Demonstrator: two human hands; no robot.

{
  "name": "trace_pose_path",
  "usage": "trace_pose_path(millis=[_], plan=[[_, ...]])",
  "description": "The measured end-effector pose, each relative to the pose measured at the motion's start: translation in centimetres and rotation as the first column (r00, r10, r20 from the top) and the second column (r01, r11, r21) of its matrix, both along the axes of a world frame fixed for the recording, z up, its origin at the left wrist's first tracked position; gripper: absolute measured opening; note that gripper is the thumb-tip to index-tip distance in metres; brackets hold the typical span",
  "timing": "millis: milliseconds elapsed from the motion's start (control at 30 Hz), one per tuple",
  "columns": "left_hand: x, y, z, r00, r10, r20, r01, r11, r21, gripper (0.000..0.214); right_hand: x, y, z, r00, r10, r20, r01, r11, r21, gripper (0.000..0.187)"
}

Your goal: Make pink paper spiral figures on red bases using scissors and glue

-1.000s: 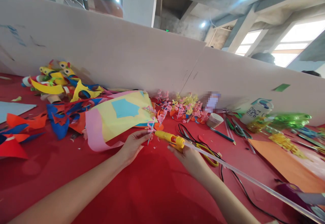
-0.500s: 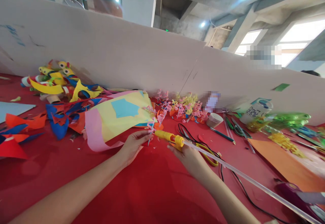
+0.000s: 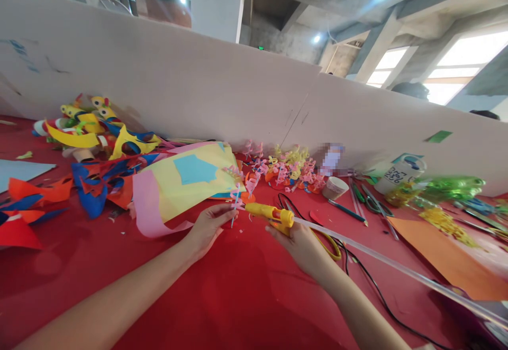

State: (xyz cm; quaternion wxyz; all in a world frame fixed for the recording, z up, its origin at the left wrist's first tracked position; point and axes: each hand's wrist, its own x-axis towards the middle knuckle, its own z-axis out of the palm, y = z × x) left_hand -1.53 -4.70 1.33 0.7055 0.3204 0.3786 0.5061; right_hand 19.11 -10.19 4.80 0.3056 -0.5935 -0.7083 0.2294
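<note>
My right hand [image 3: 291,241] is wrapped round a yellow hot glue gun [image 3: 272,215]. A long clear glue stick [image 3: 369,252] runs out of its back end toward the lower right. The gun's nozzle points left, close to the fingertips of my left hand [image 3: 210,228]. Those fingers pinch a thin pale-blue stick [image 3: 236,204], held about upright, with a small curled pink paper piece at it. Whether the nozzle touches the stick or paper, I cannot tell. Just behind stand several curled pink and yellow paper pieces [image 3: 293,167].
Left of my hands lie pink, yellow and blue sheets [image 3: 190,181] and orange-blue cutouts [image 3: 93,186]. To the right are a paper cup [image 3: 335,187], a pencil [image 3: 348,211], scissors [image 3: 375,202], a black cord [image 3: 377,286] and an orange sheet [image 3: 448,255]. A white board [image 3: 159,75] stands behind.
My right hand has drawn the glue gun slightly to the right, away from my left fingers, and turned it a little. My left hand stays nearly still with the stick.
</note>
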Motion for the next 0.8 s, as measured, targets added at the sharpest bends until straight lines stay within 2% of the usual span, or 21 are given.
trace_pose_path(millis=[433, 633, 700, 800], plan=[[0.2, 0.0, 0.1, 0.998, 0.048, 0.046, -0.049, 0.998, 0.024, 0.027, 1.5, -0.3, 0.5, 0.997, -0.048, 0.061, 0.051, 0.997, -0.051, 0.040], [0.3, -0.1, 0.4, 0.998, 0.046, 0.035, -0.047, 0.998, 0.032, 0.028, 2.7, 0.3, 0.9, 0.997, -0.057, -0.043, 0.057, 0.998, -0.006, 0.036], [0.3, -0.2, 0.4, 0.999, 0.036, 0.024, -0.037, 0.998, 0.041, 0.027, 4.0, 0.9, 1.1, 0.987, -0.123, -0.101, 0.123, 0.992, -0.001, 0.039], [0.3, -0.2, 0.3, 1.000, 0.014, -0.001, -0.014, 0.998, 0.062, 0.026, 7.2, 2.1, 1.0, 0.945, -0.303, -0.125, 0.298, 0.953, -0.057, 0.047]])
